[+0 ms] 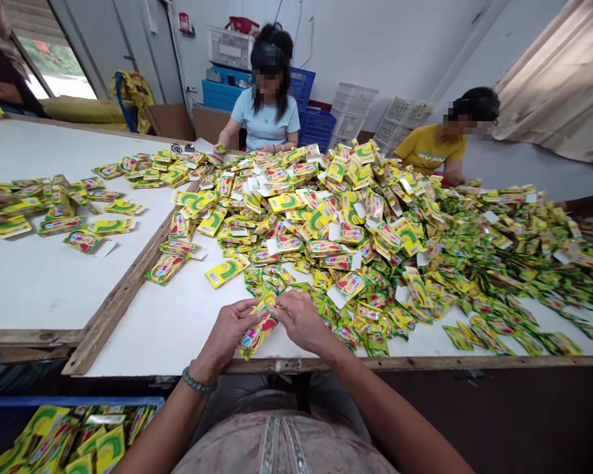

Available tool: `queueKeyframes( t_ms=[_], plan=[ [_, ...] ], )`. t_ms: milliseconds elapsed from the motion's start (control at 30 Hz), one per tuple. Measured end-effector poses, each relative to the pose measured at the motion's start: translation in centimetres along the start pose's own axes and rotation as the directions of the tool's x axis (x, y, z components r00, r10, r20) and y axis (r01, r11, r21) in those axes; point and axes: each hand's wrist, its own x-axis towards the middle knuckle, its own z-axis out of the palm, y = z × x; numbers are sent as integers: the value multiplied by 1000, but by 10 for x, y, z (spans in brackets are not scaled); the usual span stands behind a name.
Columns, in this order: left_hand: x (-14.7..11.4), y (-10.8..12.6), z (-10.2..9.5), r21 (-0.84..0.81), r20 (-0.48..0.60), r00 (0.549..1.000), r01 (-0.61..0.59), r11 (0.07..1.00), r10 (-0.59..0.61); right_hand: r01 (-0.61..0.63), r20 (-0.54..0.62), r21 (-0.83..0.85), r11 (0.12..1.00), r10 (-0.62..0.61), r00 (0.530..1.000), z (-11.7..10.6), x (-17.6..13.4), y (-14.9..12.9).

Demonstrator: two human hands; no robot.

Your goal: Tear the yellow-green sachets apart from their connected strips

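Note:
A small yellow and green candy box (257, 332) with a red fruit picture is held tilted over the table's front edge. My left hand (232, 327) grips its left side, thumb across the front. At its upper end, the fingers of my right hand (301, 319) are pinched together; whether they also hold a sachet is hidden. Just beyond my hands rises a large pile of similar boxes (286, 202), some with white flaps sticking out. Small green and yellow sachets (375, 342) lie close to the right of my right hand.
A wooden strip (123, 299) divides the white tabletop, with more boxes (82, 240) on the left. Sachets (514, 263) spread far right. Two people sit across the table. A blue-rimmed crate (74, 400) of filled-looking boxes stands below at left. Stacked crates (353, 108) line the wall.

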Motion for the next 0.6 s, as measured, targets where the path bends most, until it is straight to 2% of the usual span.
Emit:
queueKeyframes(
  t_ms=[67, 167, 233, 367, 467, 533, 600],
  plan=[
    [-1, -1, 1, -6, 6, 1000, 4, 1000, -4, -15, 8, 54, 998, 15, 1000, 1, -2, 0],
    [-2, 3, 2, 27, -2, 1000, -26, 999, 26, -125, -145, 210, 970, 158, 977, -1, -2, 2],
    [-2, 6, 3, 66, 4, 999, -46, 997, 45, -172, -196, 276, 946, 231, 953, -2, -3, 2],
    [-4, 10, 6, 79, 11, 997, -76, 994, 75, -135, -10, 341, 930, 147, 989, -3, -9, -3],
    [-9, 10, 8, 89, 43, 996, -79, 993, 75, -114, 93, 390, 914, 84, 992, -5, -16, -8],
    [-14, 11, 11, 65, 71, 996, -67, 996, 63, -101, 88, 406, 908, 72, 994, -7, -20, -11],
    [-19, 12, 14, 29, 109, 992, -63, 998, 59, -100, 20, 412, 906, 100, 995, -7, -21, -13]
  ],
)
